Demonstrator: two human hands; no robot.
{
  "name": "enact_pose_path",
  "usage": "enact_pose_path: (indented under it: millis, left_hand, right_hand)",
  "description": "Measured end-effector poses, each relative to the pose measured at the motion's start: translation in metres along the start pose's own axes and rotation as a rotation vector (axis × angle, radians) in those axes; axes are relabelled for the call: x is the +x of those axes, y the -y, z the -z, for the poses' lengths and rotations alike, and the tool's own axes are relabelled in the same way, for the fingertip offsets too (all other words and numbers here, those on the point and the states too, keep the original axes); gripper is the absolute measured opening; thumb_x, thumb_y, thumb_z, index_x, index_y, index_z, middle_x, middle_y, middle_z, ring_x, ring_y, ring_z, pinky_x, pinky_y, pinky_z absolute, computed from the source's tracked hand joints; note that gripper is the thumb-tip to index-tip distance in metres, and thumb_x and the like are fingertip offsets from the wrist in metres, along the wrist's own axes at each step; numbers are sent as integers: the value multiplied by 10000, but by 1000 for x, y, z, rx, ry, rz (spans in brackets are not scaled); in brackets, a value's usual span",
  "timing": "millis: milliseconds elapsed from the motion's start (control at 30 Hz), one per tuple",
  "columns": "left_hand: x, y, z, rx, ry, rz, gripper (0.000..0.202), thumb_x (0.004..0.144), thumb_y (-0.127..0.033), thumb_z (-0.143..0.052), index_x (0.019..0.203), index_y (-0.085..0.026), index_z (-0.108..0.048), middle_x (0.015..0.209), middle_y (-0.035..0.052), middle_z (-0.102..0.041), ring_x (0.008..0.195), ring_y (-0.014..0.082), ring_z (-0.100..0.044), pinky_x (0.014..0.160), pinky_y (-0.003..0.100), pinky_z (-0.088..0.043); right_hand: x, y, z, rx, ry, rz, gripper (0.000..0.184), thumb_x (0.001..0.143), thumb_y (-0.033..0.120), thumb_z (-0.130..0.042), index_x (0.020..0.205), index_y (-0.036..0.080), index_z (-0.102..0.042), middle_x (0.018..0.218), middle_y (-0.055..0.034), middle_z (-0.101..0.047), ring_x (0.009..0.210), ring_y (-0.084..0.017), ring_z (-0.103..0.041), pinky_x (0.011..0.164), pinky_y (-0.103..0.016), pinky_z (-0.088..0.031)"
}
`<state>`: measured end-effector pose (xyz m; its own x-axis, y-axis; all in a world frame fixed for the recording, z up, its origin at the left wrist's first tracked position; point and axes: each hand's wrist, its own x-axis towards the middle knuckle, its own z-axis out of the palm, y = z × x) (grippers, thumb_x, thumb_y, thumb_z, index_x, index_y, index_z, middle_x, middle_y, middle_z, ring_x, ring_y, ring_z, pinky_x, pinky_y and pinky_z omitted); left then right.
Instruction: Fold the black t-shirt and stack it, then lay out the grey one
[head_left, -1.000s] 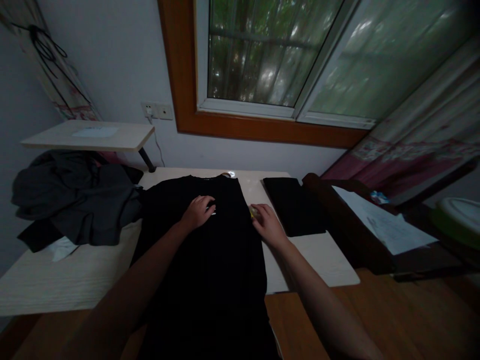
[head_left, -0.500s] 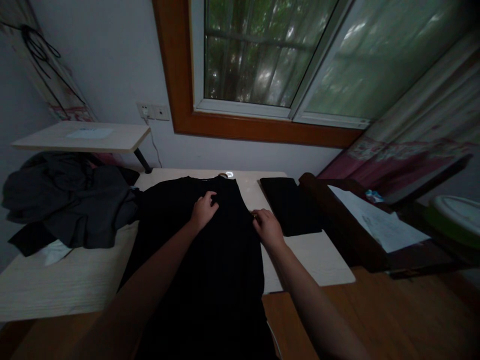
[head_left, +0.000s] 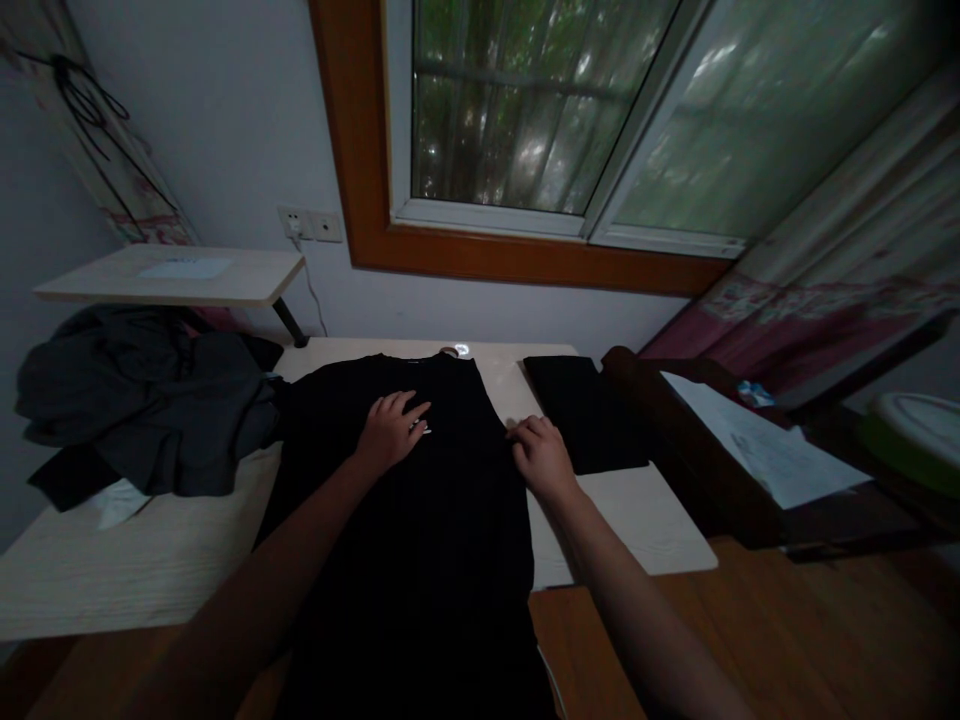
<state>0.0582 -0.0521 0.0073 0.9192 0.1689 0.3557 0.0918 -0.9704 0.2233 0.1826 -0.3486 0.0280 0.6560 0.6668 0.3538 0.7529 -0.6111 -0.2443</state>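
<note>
A black garment point(head_left: 420, 520) lies spread lengthwise on a pale wooden table point(head_left: 135, 560), its lower end hanging over the near edge. My left hand point(head_left: 391, 430) rests flat on its upper middle, fingers stretched out. My right hand point(head_left: 541, 455) sits at the garment's right edge with its fingers curled onto the cloth. A hanger hook point(head_left: 452, 350) shows at the garment's collar.
A heap of dark grey clothes point(head_left: 142, 400) covers the table's left end. A folded black piece point(head_left: 585, 410) lies at the right. A dark wooden bench with white papers point(head_left: 757, 450) stands further right. A small shelf point(head_left: 172, 272) juts from the wall below a window point(head_left: 525, 110).
My left hand has slid down from the collar area and flattened on the cloth. My right hand has stayed at the right edge, shifting slightly.
</note>
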Motion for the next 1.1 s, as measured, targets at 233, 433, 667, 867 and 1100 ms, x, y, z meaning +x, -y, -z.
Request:
enact_pose_path:
  millis: [233,433,667,867,1100]
  left_hand:
    - [-10,28,-1,83,36,129,491,994,-410,-468,1472,-313,-532,1599,74,-451,1508,311,-351,1237,586,-230]
    - [-10,29,-5,84,53,121,524,998,-428,-450,1504,-299,-493,1637,87,-386,1531,305,-311,1246,604,-174]
    - [-4,58,0,164,43,248,551,1008,-462,-388,1510,-256,-486,1631,108,-392,1533,291,-312,1242,578,-200]
    - [0,103,14,191,101,398,634,1007,-493,-320,1542,-175,-441,1662,134,-319,1555,301,-252,1243,593,-190]
    - [-6,111,15,212,1,404,558,988,-418,-365,1483,-211,-520,1628,106,-400,1540,301,-289,1243,595,-204]
  right_hand:
    - [48,37,-17,109,-3,81,413,964,190,-460,1329,199,-652,1332,-112,-630,1224,-260,-563,1104,-428,-453]
    - [93,71,-63,62,147,68,499,1032,304,-446,1466,72,-525,1590,-178,-430,1462,-267,-418,1232,-406,-326]
    - [99,59,-83,-1,82,-75,500,1054,302,-390,1467,53,-521,1582,-184,-443,1499,-274,-356,1255,-420,-250]
    - [90,35,-72,-82,50,-142,470,1033,272,-413,1445,91,-547,1552,-161,-482,1445,-281,-394,1211,-437,-307]
    - [81,36,-59,-230,-59,-303,364,1012,284,-443,1312,164,-609,1179,-193,-638,1083,-306,-594,882,-404,-499]
